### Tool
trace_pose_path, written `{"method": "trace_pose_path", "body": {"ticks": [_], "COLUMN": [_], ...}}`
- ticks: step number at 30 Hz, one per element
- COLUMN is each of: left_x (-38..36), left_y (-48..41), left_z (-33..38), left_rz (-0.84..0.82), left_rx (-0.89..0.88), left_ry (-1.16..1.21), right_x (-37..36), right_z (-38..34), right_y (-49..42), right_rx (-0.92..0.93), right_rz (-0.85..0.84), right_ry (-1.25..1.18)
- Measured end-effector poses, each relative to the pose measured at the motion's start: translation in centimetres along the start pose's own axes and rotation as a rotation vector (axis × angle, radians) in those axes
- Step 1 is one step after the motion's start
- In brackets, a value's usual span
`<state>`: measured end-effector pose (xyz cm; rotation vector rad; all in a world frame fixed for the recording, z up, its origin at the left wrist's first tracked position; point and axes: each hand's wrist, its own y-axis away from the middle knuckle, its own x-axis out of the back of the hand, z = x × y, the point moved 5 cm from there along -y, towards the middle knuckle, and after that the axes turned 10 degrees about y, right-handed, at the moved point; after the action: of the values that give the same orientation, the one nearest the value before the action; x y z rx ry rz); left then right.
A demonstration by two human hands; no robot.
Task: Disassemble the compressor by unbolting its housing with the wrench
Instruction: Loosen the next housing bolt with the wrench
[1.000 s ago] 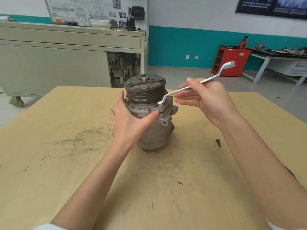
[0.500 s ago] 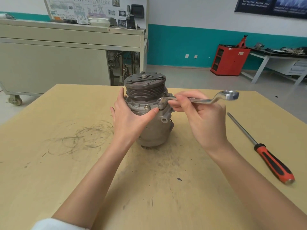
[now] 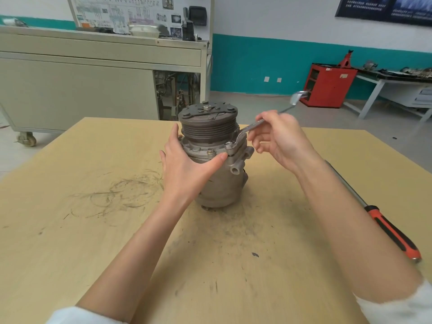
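A grey metal compressor stands upright on the wooden table, its dark grooved pulley on top. My left hand wraps the left front of the housing, thumb pressed just under the flange. A silver offset ring wrench sits with its ring end over a flange bolt on the right front. My right hand grips the wrench shaft, and the far end sticks up to the right. A second flange bolt shows beside my left thumb.
A long screwdriver with a red and black handle lies on the table at the right, partly behind my right forearm. Dark scuff rings mark the table left of the compressor. A grey wheeled cabinet and a red cabinet stand behind.
The wrench handle has swung back from a low position on the right to pointing up and away, ring end still on the bolt. My left hand has stayed on the housing.
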<state>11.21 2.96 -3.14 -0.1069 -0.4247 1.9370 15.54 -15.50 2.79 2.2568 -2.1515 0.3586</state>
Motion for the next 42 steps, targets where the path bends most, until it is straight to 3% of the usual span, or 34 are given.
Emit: {"method": "trace_pose_path", "body": {"ticks": [3, 7, 13, 16, 21, 24, 27, 38, 40, 42], "left_x": [0.0, 0.0, -0.1, 0.0, 0.0, 0.0, -0.1, -0.1, -0.1, 0.0], "left_y": [0.0, 0.0, 0.0, -0.1, -0.1, 0.0, -0.1, 0.0, 0.0, 0.0], "left_z": [-0.1, -0.1, -0.1, -0.1, 0.0, -0.1, -0.2, -0.1, -0.1, -0.1], "left_rz": [0.001, 0.005, 0.005, 0.005, 0.007, 0.003, -0.002, 0.000, 0.002, 0.002], "left_rx": [-0.002, -0.008, -0.014, -0.009, -0.010, -0.006, -0.005, -0.008, -0.011, -0.011], "left_ry": [0.003, 0.000, -0.005, -0.008, -0.017, -0.018, -0.010, -0.007, -0.008, -0.006], "right_x": [-1.3, -0.7, 1.6, 1.1, -1.6, -2.4, -2.6, -2.4, -1.6, -0.6], "right_z": [0.5, 0.9, -0.3, -2.0, -2.5, -1.0, 0.2, 0.3, 0.4, 0.8], "right_y": [-2.4, -2.6, 0.9, 3.5, 7.6, 9.0, 9.9, 8.8, 7.1, 3.8], "right_rx": [-0.113, -0.106, 0.170, 0.371, 0.687, 0.787, 0.834, 0.790, 0.673, 0.397], "right_rz": [-0.122, -0.179, 0.046, 0.124, 0.266, 0.289, 0.266, 0.292, 0.263, 0.182], "right_ry": [-0.014, -0.210, -0.409, -0.298, 0.082, 0.302, 0.301, 0.144, -0.020, -0.238]}}
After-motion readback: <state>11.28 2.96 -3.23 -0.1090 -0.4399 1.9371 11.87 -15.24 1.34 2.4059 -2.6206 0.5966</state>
